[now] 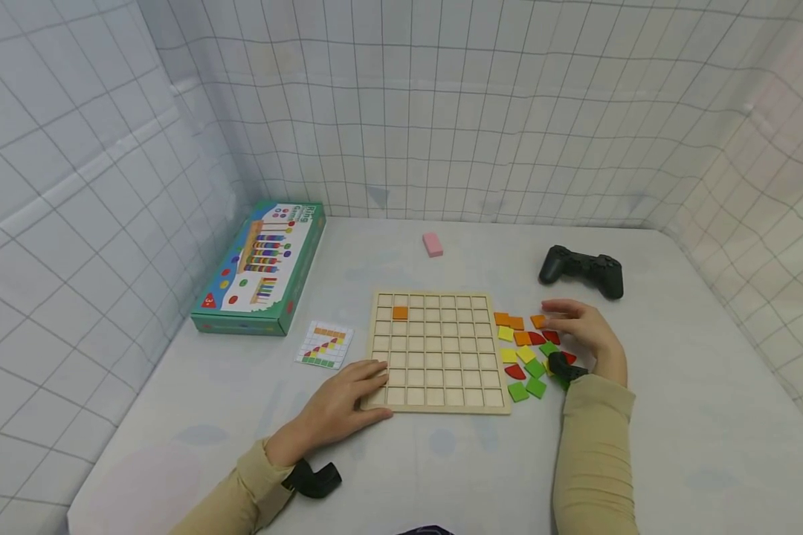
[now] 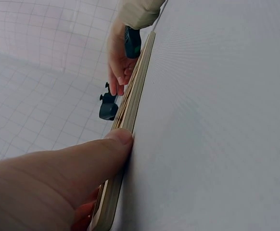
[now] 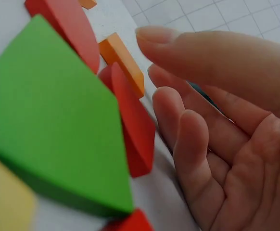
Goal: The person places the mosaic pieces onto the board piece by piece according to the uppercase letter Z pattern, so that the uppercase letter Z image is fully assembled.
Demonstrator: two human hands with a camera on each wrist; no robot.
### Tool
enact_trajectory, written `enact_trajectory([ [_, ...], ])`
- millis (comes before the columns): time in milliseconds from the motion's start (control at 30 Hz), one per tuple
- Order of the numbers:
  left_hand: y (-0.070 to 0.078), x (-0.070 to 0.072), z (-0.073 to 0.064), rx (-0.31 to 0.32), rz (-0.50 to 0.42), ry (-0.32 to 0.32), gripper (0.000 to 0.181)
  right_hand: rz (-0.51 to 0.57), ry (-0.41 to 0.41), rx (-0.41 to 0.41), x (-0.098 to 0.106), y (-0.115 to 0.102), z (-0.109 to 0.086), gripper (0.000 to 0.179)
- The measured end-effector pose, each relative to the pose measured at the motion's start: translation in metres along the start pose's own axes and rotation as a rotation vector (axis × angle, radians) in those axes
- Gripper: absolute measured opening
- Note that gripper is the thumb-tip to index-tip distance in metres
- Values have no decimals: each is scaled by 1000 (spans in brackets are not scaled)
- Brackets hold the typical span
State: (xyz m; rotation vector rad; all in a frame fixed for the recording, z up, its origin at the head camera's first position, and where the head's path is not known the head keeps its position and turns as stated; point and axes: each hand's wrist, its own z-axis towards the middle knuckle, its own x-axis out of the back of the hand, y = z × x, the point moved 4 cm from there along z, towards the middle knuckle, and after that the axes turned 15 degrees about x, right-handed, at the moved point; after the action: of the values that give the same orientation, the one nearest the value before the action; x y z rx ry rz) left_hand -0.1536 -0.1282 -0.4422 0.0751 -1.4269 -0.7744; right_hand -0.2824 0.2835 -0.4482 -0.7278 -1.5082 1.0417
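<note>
A wooden grid board (image 1: 435, 353) lies flat, with one orange square tile (image 1: 400, 313) in a cell near its far left corner. My left hand (image 1: 341, 401) grips the board's near left corner, fingers over the left edge and thumb (image 2: 120, 137) against the front edge. To the right of the board, my right hand (image 1: 584, 327) hovers at a loose spread of tiles, fingers loosely bent and holding nothing. Its fingertips are right by an orange tile (image 1: 538, 322). A green tile (image 3: 58, 115) and a red quarter-round tile (image 3: 133, 120) lie close below that hand.
Left of the board lies a pattern card (image 1: 324, 345), with a green game box (image 1: 261, 267) beyond it. A pink block (image 1: 433, 244) sits behind the board. At the back right is a black game controller (image 1: 581, 271). Grid-patterned cloth walls enclose the table.
</note>
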Motion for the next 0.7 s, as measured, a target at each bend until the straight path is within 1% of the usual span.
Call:
enact_trajectory([
  [133, -1, 0, 0, 5, -1, -5, 58, -17, -8, -1, 0, 0, 1, 61],
  [400, -2, -1, -1, 11, -9, -2, 58, -103, -23, -3, -4, -4, 3, 54],
  [700, -2, 0, 2, 13, 6, -21, 59, -144, -20, -40, -6, -9, 5, 49],
])
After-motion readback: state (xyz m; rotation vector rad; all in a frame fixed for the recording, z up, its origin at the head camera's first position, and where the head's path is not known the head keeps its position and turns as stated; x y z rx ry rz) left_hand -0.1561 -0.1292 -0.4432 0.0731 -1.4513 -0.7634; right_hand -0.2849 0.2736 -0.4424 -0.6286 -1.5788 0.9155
